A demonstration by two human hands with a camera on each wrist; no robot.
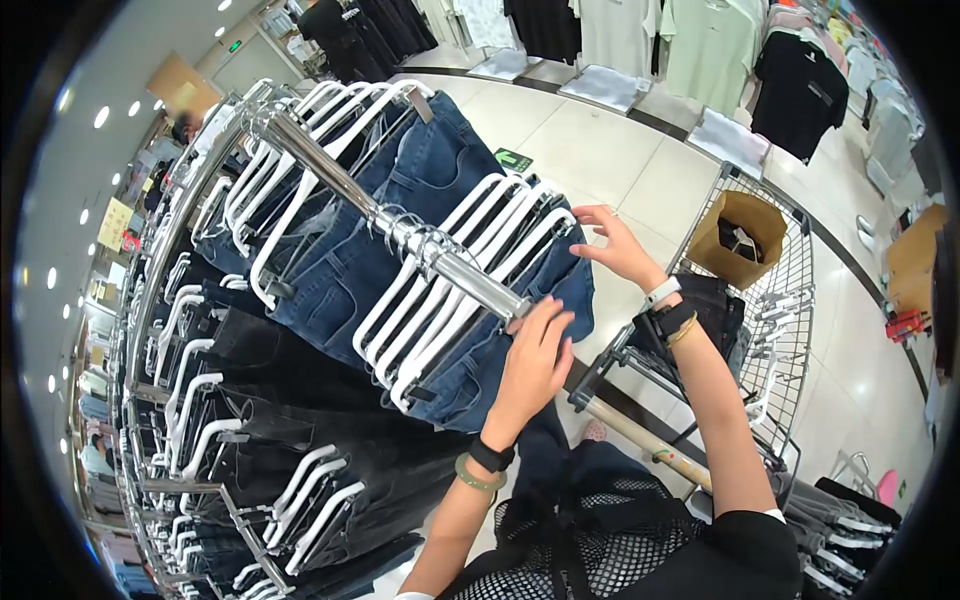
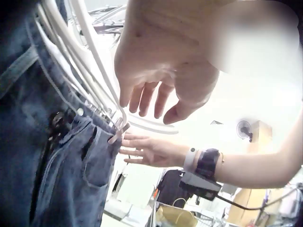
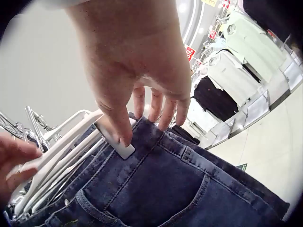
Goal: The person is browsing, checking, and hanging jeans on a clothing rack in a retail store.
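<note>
Left hand (image 1: 535, 365) spread at the tip of a shiny chrome rail (image 1: 475, 278); right hand (image 1: 622, 250) spread by blue denim jeans (image 1: 573, 285) beside it

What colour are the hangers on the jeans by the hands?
The hangers are white, best seen in the head view.

1. It was a clothing shop;
2. jeans (image 1: 340, 300) hung from a rail (image 1: 330, 172) beside the fingers (image 1: 594, 214);
3. shirts (image 1: 710, 50) and price signs (image 3: 190, 53) hung beyond them;
4. a shopping cart (image 1: 804, 300) stood to their right.
</note>
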